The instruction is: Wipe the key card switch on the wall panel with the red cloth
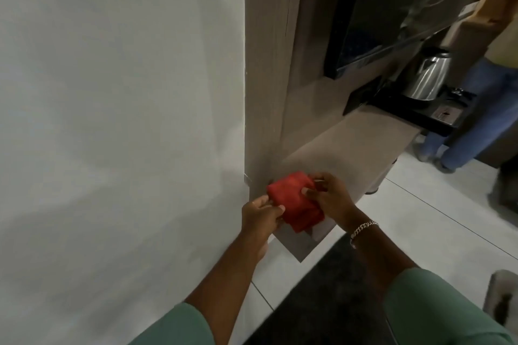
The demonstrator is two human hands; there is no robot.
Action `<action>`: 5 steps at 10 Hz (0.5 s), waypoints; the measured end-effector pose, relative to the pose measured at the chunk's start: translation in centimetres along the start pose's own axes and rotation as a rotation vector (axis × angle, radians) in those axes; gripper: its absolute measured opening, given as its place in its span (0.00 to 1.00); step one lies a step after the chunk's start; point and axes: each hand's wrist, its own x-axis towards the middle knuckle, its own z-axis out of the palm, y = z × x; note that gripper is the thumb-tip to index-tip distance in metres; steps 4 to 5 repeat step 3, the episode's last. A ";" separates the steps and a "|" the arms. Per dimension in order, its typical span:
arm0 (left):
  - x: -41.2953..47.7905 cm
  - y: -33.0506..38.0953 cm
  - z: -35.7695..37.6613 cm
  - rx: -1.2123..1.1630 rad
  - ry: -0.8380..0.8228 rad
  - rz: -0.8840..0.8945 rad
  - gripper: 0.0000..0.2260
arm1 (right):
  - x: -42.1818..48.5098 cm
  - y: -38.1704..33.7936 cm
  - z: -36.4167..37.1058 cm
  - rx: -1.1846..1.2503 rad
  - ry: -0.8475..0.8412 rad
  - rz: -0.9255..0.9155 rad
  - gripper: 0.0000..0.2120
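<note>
your sleeves: green, sitting nearest the camera, both forearms reaching forward toward the red cloth [295,201].
left hand [262,217]: you are pinching the near-left edge of the cloth, fingers curled closed on the fabric.
right hand [329,197]: you are gripping the right side of the cloth, thumb and fingers closed over it; a chain bracelet [363,228] is sitting on that wrist.
red cloth: bunched and folded between both hands, hanging just above the grey ledge [302,243] at the foot of the wood panel [266,78].
step in hand: by the look of it you are gathering and folding the cloth into a pad, so wiping is not yet begun.
key card switch: not showing clearly anywhere; a small metal piece [248,177] is sitting just left of the cloth, but i cannot tell what it is.
next move: you are likely needing to free one hand, find the switch on the wall panel, and bring the padded cloth flat against it.
beyond the cloth: a steel kettle [429,78] on a black tray [414,112], far right of it.
furthest: another person's legs in jeans [482,114], well past the kettle.
</note>
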 end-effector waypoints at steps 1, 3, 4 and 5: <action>1.1 -1.2 0.0 -0.075 -0.075 -0.020 0.23 | 2.4 1.4 0.5 -0.096 -0.024 0.009 0.21; 0.7 -0.5 -3.1 0.028 0.002 0.043 0.26 | 2.3 1.4 2.5 -0.315 0.126 -0.113 0.24; 0.7 -0.5 -3.1 0.028 0.002 0.043 0.26 | 2.3 1.4 2.5 -0.315 0.126 -0.113 0.24; 0.7 -0.5 -3.1 0.028 0.002 0.043 0.26 | 2.3 1.4 2.5 -0.315 0.126 -0.113 0.24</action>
